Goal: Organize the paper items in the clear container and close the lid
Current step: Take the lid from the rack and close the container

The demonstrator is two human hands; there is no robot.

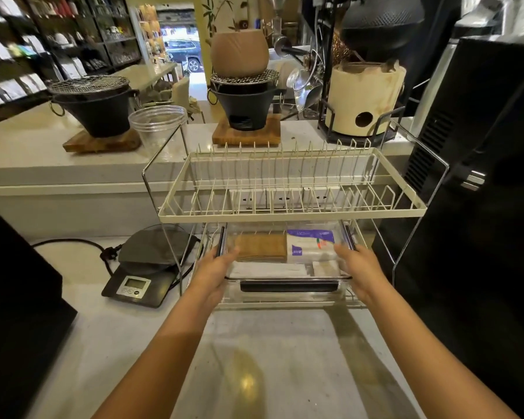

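Observation:
A clear container (288,281) with black latches sits on the lower tier of a white wire rack (291,211). Its lid is on. Through the lid I see a brown paper stack (260,247) at the left, a white and purple packet (310,246) at the right, and white paper items (266,269) in front. My left hand (215,267) holds the container's left side and my right hand (356,267) holds its right side. The fingertips are hidden behind the container's sides.
A black digital scale (139,267) with a cable stands left of the rack. A black machine (478,207) rises close on the right. Behind the rack a raised counter carries a clear plastic cup (158,125), black stoves on wooden boards (245,137) and a clay stove (363,101).

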